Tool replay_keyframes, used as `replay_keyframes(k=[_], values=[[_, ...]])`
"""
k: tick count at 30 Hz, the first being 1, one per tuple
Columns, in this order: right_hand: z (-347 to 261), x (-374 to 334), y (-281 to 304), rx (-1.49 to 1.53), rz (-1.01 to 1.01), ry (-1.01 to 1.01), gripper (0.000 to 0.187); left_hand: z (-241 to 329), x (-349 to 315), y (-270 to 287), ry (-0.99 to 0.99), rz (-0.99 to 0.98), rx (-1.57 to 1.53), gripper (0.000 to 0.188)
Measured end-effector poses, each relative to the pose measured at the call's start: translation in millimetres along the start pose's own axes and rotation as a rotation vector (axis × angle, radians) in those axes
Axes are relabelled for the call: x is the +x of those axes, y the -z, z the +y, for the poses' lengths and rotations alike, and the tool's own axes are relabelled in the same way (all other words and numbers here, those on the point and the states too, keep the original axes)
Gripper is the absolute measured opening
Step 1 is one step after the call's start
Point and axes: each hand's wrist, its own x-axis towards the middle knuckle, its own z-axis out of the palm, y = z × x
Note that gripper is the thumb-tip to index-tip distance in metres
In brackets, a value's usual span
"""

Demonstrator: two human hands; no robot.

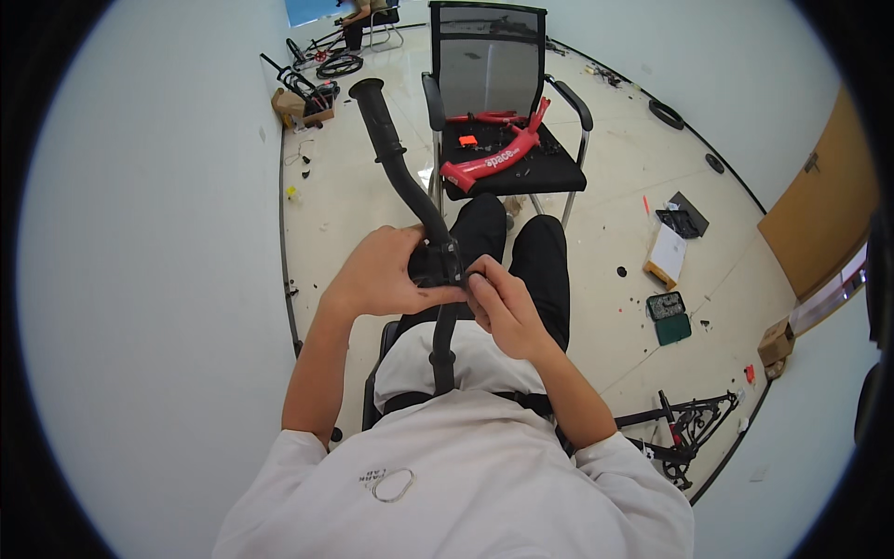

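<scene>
A black bicycle handlebar with rubber grips runs from the upper left down to my waist, held over my lap. Around its middle sits a black stem clamp. My left hand is wrapped round the clamp from the left, thumb along its near side. From the right, my right hand is closed with fingertips pinched at the clamp's right edge; whatever lies between them is hidden. Beyond my knees, a red bicycle frame part and a small orange piece rest on a black chair.
A green tool case, a white-and-brown box and scattered small parts lie on the floor at right. A black bicycle frame is at lower right. A wooden door stands at right. Another person sits far back.
</scene>
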Motion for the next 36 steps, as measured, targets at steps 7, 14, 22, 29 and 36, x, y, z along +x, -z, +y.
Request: replay_keyframes(k=[7, 14, 22, 29, 36], values=[[5, -1, -7, -0.089, 0.006, 0.072, 0.015, -3, -3, -2, -0.075, 0.048, 0.072, 0.053], [-8, -3, -4, -0.061, -0.067, 0.002, 0.010, 1, -8, -4, -0.102, 0.117, 0.043, 0.048], [2, -7, 8, 0.083, -0.162, -0.107, 0.015, 7, 4, -4, 0.142, -0.012, 0.014, 0.055], [4, -14, 5, -0.113, -0.056, -0.132, 0.035, 7, 2, -6, 0.164, 0.023, -0.024, 0.050], [-14, -23, 12, 0.597, -0.216, -0.411, 0.033, 16, -1, -4, 0.158, 0.025, 0.004, 0.047]])
